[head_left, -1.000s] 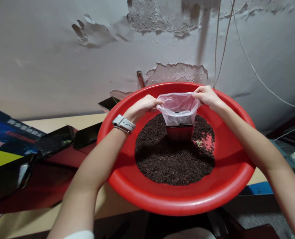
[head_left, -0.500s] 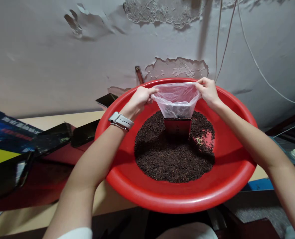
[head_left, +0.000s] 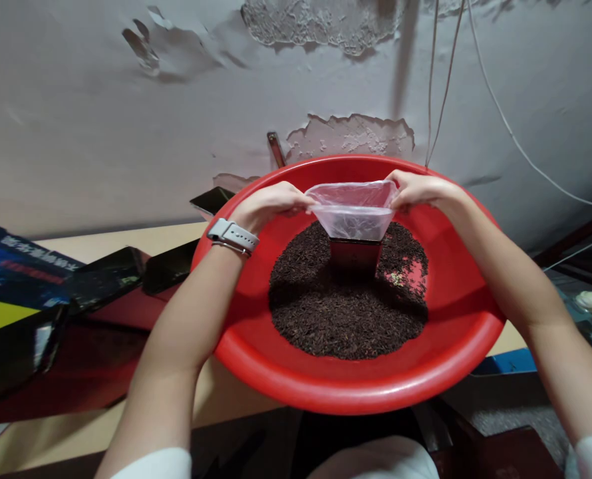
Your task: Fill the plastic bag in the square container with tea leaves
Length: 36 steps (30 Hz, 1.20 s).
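From the head camera I see my left hand (head_left: 271,205) and right hand (head_left: 418,190) each pinching a side of the clear plastic bag (head_left: 354,211), mouth stretched wide. It sits in a red box (head_left: 353,255), probably cardboard, standing in dark loose tea (head_left: 346,306) inside the red basin (head_left: 356,389).

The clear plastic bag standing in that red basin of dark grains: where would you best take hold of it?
Probably at its open rim, from both sides: the plastic bag flares above the small red box, and the left hand and right hand pinch opposite edges.
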Motion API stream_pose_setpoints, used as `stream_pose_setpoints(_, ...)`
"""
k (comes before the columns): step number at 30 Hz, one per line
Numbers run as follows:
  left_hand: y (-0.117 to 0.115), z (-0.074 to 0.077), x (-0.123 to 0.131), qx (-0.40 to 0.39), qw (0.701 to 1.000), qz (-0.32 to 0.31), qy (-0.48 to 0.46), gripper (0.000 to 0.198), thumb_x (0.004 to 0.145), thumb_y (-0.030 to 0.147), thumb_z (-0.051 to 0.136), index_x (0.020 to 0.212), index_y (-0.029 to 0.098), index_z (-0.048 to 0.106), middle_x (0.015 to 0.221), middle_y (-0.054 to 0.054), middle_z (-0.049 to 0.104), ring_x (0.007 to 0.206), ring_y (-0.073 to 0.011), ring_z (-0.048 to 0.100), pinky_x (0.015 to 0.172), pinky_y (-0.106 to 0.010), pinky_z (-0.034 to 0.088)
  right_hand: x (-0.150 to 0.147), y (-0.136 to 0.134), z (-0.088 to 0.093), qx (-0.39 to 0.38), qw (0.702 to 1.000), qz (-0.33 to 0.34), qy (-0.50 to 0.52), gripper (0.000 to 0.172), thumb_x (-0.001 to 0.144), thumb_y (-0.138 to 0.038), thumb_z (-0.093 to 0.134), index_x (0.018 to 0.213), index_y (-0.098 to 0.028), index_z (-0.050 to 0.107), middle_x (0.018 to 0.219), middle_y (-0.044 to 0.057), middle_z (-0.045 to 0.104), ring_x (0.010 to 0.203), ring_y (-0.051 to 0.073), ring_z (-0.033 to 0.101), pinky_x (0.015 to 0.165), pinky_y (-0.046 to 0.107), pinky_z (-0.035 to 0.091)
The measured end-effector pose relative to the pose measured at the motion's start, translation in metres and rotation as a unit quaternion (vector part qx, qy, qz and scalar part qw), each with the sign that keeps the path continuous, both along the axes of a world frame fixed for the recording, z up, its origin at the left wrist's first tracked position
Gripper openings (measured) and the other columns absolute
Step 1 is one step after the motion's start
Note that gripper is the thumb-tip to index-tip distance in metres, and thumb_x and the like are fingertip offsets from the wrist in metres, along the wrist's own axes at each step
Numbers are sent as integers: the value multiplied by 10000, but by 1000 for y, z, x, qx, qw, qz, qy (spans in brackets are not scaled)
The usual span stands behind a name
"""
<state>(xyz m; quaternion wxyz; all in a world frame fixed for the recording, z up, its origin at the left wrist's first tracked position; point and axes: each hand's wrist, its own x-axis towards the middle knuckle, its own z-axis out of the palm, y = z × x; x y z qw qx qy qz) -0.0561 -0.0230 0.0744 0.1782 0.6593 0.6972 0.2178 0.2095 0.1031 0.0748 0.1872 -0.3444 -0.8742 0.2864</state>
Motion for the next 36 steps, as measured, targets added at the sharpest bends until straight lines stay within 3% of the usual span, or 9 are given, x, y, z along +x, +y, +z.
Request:
stream_pose_setpoints(6,-2,2,2,-33,995,77,-47,300,745,355,614,514,170,566,474,2,391,514,-118,376,568,-308,284,11,6,14,-42,995,-30,-84,114,735,-231,725,779,-180,633,600,24,590,607,172,601,570,311,508)
stream_pose_setpoints(9,-1,-3,12,12,996,92,-4,296,701,344,658,499,178,518,494,10,413,527,-120,381,566,-293,267,6,1,10,-37,992,-62,-99,72,771,-218,670,724,-171,644,610,49,616,613,180,609,591,313,509)
stream_pose_setpoints(15,3,-11,30,116,973,181,82,255,798,247,507,567,168,584,576,-44,527,641,-181,502,648,-304,355,-11,-3,-6,153,983,-97,-24,186,808,-126,534,844,-110,716,750,110,680,777,217,626,742,326,485)
stream_pose_setpoints(19,-8,-4,40,149,950,208,177,175,826,233,533,804,135,676,820,-120,644,914,-284,579,796,-359,426,-16,-5,-12,212,970,-118,-18,216,849,-158,515,958,-114,696,915,139,691,883,249,604,815,375,453)
stream_pose_setpoints(21,-12,-2,48,211,937,151,233,178,840,226,563,948,131,668,982,-142,656,1038,-301,562,866,-381,433,-20,-11,-12,272,954,-127,-15,214,851,-177,534,1008,-129,670,1004,145,675,969,274,576,874,419,417)
stream_pose_setpoints(23,-13,-5,54,232,935,22,268,198,879,255,558,1005,137,655,1055,-139,659,1049,-274,574,895,-377,437,-24,-22,-11,332,940,-77,-8,209,864,-242,564,1029,-148,652,1046,138,660,1033,283,545,930,447,373)
stream_pose_setpoints(27,-13,-12,58,80,932,-191,298,257,897,381,577,983,159,675,889,-72,708,875,-220,636,950,-401,425,-28,-45,-4,336,931,80,-122,204,813,-334,664,935,-172,682,905,82,670,984,248,558,941,418,356)
stream_pose_setpoints(31,-29,-5,60,33,914,-244,323,170,868,219,561,772,217,702,732,2,693,759,-166,612,1061,-433,327,-18,-65,8,243,920,135,-276,132,799,-157,598,709,-162,695,642,42,617,671,161,551,687,293,388)
stream_pose_setpoints(36,-57,-1,73,43,910,-251,327,245,826,109,533,633,186,663,686,-40,671,689,-164,570,928,-364,399,-3,-95,26,193,900,126,-370,109,767,-119,629,717,-145,721,634,47,621,533,138,508,531,278,318)
